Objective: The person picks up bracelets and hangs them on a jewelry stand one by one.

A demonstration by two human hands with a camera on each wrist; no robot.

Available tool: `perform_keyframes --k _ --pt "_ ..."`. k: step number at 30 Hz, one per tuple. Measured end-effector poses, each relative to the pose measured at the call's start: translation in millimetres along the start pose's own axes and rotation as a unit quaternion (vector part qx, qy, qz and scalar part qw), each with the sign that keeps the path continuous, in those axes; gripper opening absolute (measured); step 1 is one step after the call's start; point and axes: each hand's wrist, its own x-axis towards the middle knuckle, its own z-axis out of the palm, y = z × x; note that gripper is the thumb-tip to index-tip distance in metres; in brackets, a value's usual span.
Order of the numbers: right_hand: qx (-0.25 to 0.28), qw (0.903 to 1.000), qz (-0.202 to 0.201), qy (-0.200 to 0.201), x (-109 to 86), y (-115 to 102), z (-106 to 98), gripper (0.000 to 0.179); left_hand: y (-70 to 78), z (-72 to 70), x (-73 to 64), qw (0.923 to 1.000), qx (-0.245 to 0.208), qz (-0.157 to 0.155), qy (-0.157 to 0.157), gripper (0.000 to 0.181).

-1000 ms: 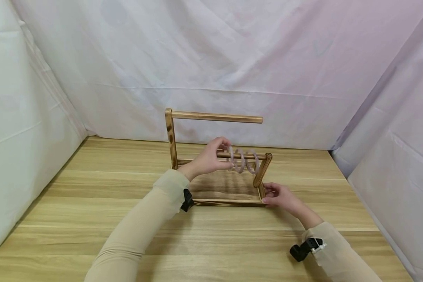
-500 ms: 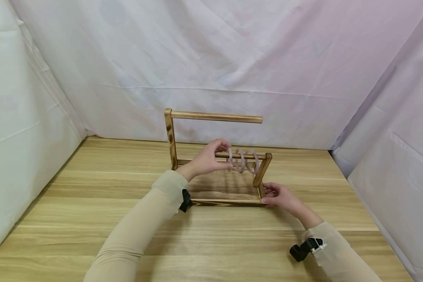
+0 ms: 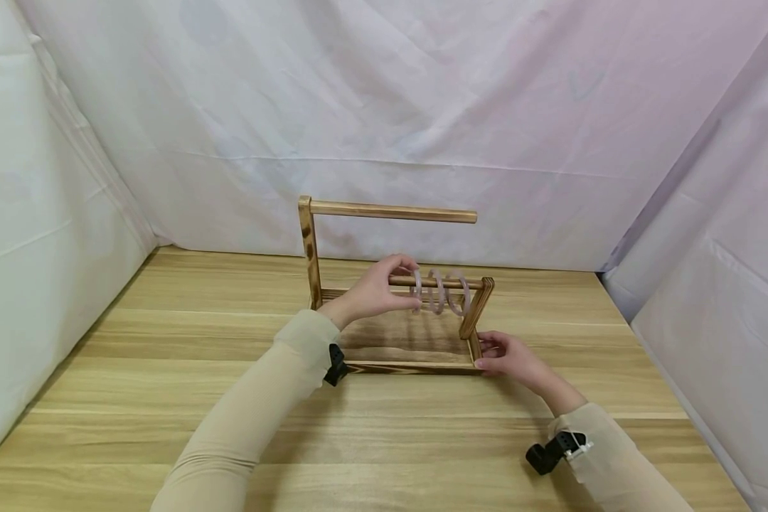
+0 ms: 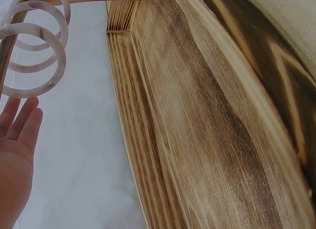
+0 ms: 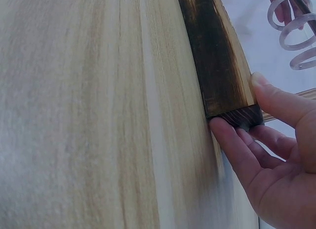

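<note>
A wooden bracelet stand [image 3: 393, 211] with two horizontal bars stands on the table. Three pale translucent bangles [image 4: 60, 66] hang around its lower bar, apart from one another. With thumb and fingertips my left hand [image 3: 376, 290] pinches the leftmost bangle [image 3: 417, 290], which still encircles the bar; the left wrist view catches the fingers at that ring's edge. The middle bangle [image 3: 441, 293] and the right bangle [image 3: 466, 296] hang untouched. My right hand [image 3: 518, 364] grips the stand's front right base corner [image 5: 227, 76], thumb on one side and fingers on the other.
The stand's upper bar rises behind and above the lower one, its right end free. A right post [image 3: 476, 309] carries the lower bar. White cloth [image 3: 384, 107] hangs behind and at both sides of the wood-grain table [image 3: 384, 441].
My left hand and the leftmost bangle have shifted slightly left along the lower bar. The other two bangles, the stand and my right hand stay where they were.
</note>
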Motion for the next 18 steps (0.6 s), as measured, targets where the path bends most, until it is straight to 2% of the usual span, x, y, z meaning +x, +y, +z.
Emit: perform_keyframes --k 14,18 --pt "0.004 1.0 -0.004 -0.001 -0.5 -0.6 -0.2 0.067 -3.0 -2.0 -1.2 0.9998 0.003 -0.02 0.009 0.063" --pt "0.001 1.0 -0.006 0.0 -0.5 -0.4 -0.1 0.067 -3.1 -3.9 -3.4 0.9993 -0.003 -0.035 0.015 0.066"
